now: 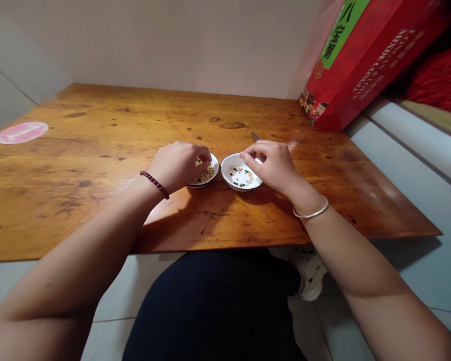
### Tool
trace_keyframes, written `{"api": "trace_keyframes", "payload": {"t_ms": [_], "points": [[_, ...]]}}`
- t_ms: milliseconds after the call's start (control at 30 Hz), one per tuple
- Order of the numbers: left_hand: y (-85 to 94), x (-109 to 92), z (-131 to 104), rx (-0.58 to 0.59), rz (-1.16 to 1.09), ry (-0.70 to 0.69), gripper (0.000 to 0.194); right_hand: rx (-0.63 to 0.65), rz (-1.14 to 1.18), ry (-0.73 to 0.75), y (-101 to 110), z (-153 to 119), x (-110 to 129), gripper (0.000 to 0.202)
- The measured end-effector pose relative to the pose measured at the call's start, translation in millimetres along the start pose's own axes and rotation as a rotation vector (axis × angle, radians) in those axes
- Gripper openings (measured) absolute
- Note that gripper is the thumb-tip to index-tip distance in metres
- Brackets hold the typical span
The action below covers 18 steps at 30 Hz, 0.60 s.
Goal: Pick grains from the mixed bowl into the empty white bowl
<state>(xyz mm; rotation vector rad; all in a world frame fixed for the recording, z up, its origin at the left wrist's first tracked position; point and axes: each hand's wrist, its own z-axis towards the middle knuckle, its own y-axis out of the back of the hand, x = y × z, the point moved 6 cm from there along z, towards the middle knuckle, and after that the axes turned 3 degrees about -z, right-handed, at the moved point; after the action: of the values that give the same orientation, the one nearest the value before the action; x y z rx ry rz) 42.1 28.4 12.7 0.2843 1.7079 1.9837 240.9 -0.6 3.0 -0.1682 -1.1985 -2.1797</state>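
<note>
Two small white bowls with dark rims stand side by side on the wooden table. The left bowl (215, 164) holds a pile of tan beans (207, 175) with a few black ones. My left hand (180, 163) covers much of it, fingers curled down and pinched together over the beans; its fingertips are partly hidden. Scattered tan, black and orange beans (241, 176) lie in the right bowl (227, 163). Over its right side is my right hand (272, 163), thumb and forefinger brought together above the rim. Anything between those fingertips is too small to make out.
A thin grey pointed object (254, 136) lies behind my right hand, mostly hidden. At the back right, a large red box (361, 65) leans by the wall. A pink round sticker (21, 133) marks the wooden table (97, 120) at left. The table's front edge runs above my lap.
</note>
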Motion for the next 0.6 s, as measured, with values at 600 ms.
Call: {"api": "trace_keyframes", "payload": {"t_ms": [600], "points": [[3.2, -13, -1, -0.109, -0.110, -0.090, 0.019, 0.000, -0.018, 0.063, 3, -3, 9, 0.019]]}}
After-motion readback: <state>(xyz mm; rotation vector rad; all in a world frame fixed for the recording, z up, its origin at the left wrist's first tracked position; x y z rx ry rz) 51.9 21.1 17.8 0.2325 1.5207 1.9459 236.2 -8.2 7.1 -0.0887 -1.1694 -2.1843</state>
